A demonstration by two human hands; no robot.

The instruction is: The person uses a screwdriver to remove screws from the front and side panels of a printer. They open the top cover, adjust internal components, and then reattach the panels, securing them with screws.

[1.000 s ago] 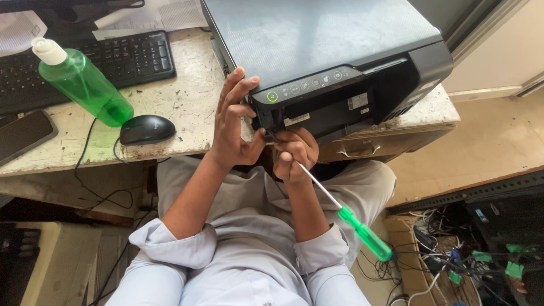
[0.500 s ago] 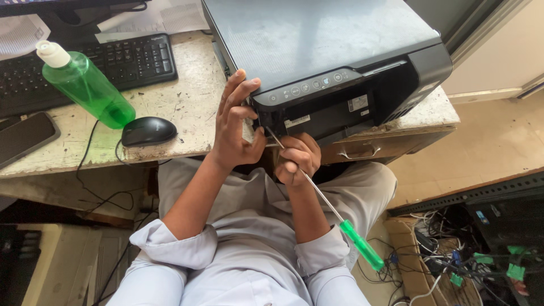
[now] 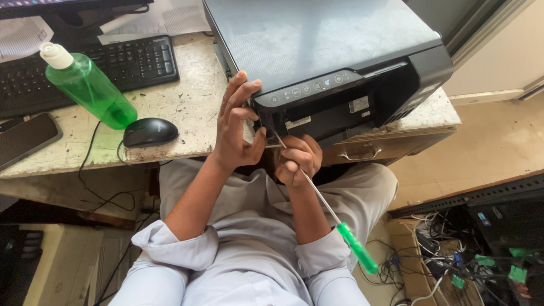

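Worn and chipped, the desk carries a black printer at its front right corner. Since a second ago the left hand stays gripping the printer's front; the right hand, clamped on the screwdriver, has driven its tip higher into the opening.

Single head-worn view, steeply downward, close over desk

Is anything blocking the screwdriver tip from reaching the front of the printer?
Nothing visible does. The right hand holds the screwdriver by its shaft, the tip already at the printer front's lower left corner. The left hand grips that corner beside it, not across it.
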